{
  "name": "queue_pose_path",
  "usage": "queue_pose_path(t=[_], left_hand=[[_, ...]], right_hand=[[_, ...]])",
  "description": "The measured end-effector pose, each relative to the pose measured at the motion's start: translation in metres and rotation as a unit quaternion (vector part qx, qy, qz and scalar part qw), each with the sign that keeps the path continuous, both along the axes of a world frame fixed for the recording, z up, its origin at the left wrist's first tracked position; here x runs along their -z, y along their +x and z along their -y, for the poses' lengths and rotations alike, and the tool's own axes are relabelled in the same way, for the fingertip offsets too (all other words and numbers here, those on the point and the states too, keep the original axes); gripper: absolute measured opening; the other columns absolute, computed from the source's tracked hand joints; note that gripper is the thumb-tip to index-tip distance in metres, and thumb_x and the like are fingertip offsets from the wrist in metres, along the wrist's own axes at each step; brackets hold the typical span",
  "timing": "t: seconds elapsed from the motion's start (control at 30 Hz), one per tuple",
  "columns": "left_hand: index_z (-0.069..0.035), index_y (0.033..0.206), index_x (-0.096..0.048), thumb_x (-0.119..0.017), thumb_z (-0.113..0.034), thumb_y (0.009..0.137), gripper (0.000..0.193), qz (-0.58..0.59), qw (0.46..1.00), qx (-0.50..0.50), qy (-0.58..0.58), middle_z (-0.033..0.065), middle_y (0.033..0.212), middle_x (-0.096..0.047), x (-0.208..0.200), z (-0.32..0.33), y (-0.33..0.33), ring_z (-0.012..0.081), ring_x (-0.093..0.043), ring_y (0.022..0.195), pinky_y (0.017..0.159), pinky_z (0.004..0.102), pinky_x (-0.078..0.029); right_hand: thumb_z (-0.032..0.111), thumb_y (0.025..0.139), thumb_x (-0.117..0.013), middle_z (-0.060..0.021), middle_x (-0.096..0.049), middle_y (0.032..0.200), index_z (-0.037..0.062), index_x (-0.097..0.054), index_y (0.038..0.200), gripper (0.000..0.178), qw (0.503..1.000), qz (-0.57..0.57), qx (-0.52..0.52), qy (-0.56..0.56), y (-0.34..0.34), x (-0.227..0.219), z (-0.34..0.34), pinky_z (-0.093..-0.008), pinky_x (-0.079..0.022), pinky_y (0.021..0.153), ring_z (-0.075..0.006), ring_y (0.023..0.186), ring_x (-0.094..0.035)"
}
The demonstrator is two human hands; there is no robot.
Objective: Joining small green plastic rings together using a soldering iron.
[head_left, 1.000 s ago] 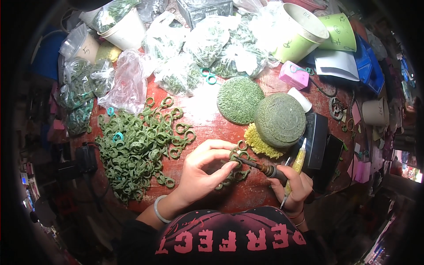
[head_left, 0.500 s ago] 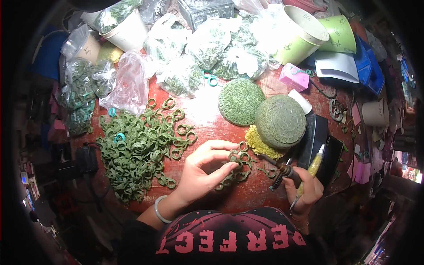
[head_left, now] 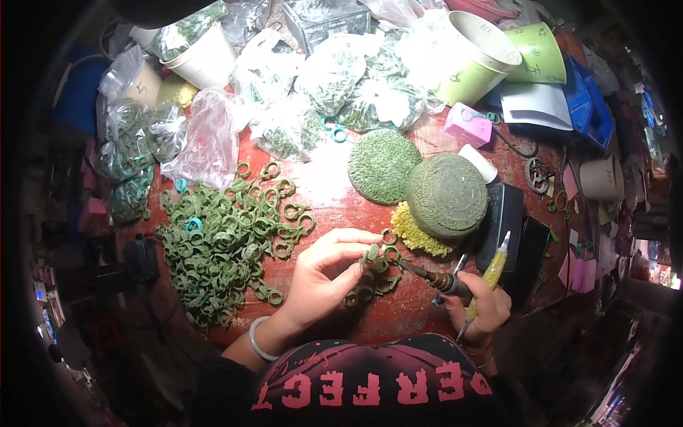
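My left hand (head_left: 320,274) is closed in a pinch on a small green ring (head_left: 371,256), thumb below and fingers above. Under and beside it on the red table lie several more green rings (head_left: 388,281). In my right hand (head_left: 485,306) is a soldering-iron-like tool (head_left: 449,283) with a dark handle, its thin metal tip pointing left, close to the rings by my left fingers; contact cannot be made out. The same hand also keeps a yellow pen-like tool (head_left: 494,270) with a pale tip, slanting upward. A large heap of green rings (head_left: 220,249) spreads left of my left hand.
Beyond my hands are a speckled green disc (head_left: 384,165), a dark green round block (head_left: 447,199) and a yellow crumbly pad (head_left: 416,235). A black box (head_left: 498,213) stands on the right. Plastic bags of rings (head_left: 334,78) and buckets (head_left: 477,64) line the back.
My right hand has moved slightly left, bringing the iron's tip close to the rings at my left fingers. My left hand keeps its pinch, nearly still. The view has shifted a little.
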State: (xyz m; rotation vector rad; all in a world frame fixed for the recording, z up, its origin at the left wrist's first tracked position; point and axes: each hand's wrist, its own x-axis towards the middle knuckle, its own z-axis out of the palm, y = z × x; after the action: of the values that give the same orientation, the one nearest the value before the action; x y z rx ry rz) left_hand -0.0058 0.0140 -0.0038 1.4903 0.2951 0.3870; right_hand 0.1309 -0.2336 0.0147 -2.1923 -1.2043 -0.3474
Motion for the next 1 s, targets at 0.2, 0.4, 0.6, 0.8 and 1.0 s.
queue_pose_path(t=[0.2,0.4,0.6,0.8,1.0], left_hand=[[0.0,0.111,-0.077,-0.073,0.003,0.094,0.018,0.001,1.0,-0.005,0.029,0.0144,0.125,-0.07,-0.003,-0.001,0.0,0.0222,-0.066,0.116,0.099,0.0348,-0.053],[0.001,0.114,-0.076,-0.072,0.004,0.093,0.022,0.002,1.0,0.008,0.027,0.0151,0.128,-0.068,-0.002,-0.002,0.0,0.0229,-0.065,0.119,0.101,0.0349,-0.053],[0.002,0.12,-0.073,-0.074,0.004,0.09,0.03,0.011,0.999,0.013,0.038,0.0167,0.131,-0.066,-0.013,0.003,0.004,0.0246,-0.063,0.122,0.104,0.0367,-0.051],[0.001,0.117,-0.07,-0.08,-0.001,0.083,0.036,0.031,0.988,0.026,0.151,0.0177,0.13,-0.069,-0.012,-0.003,0.005,0.0301,-0.067,0.118,0.102,0.0403,-0.052],[0.001,0.117,-0.07,-0.08,-0.002,0.083,0.035,0.037,0.989,0.017,0.141,0.0179,0.129,-0.07,-0.01,-0.001,0.005,0.0306,-0.068,0.116,0.102,0.0403,-0.052]], right_hand=[[0.035,0.089,-0.082,-0.0103,-0.074,0.084,0.0027,-0.074,0.105,0.037,0.999,-0.033,-0.013,0.004,0.004,0.005,-0.007,-0.0342,-0.053,0.064,-0.0281,0.07,-0.069],[0.033,0.085,-0.086,-0.0095,-0.072,0.082,0.003,-0.074,0.105,0.038,0.999,-0.041,-0.018,0.031,0.008,0.004,-0.009,-0.0334,-0.054,0.063,-0.0271,0.067,-0.069],[0.035,0.091,-0.081,-0.0135,-0.073,0.084,0.0017,-0.073,0.104,0.036,0.998,-0.067,-0.021,0.007,0.004,0.0,-0.008,-0.0344,-0.053,0.065,-0.0301,0.071,-0.071],[0.033,0.089,-0.082,-0.0132,-0.072,0.083,0.0019,-0.073,0.104,0.036,0.998,-0.065,-0.018,0.009,0.004,0.0,-0.008,-0.0347,-0.053,0.065,-0.0303,0.071,-0.071],[0.031,0.086,-0.085,-0.0112,-0.072,0.081,0.0031,-0.073,0.104,0.035,0.998,-0.065,-0.022,0.005,0.004,0.001,-0.009,-0.0344,-0.052,0.064,-0.0294,0.069,-0.07]])
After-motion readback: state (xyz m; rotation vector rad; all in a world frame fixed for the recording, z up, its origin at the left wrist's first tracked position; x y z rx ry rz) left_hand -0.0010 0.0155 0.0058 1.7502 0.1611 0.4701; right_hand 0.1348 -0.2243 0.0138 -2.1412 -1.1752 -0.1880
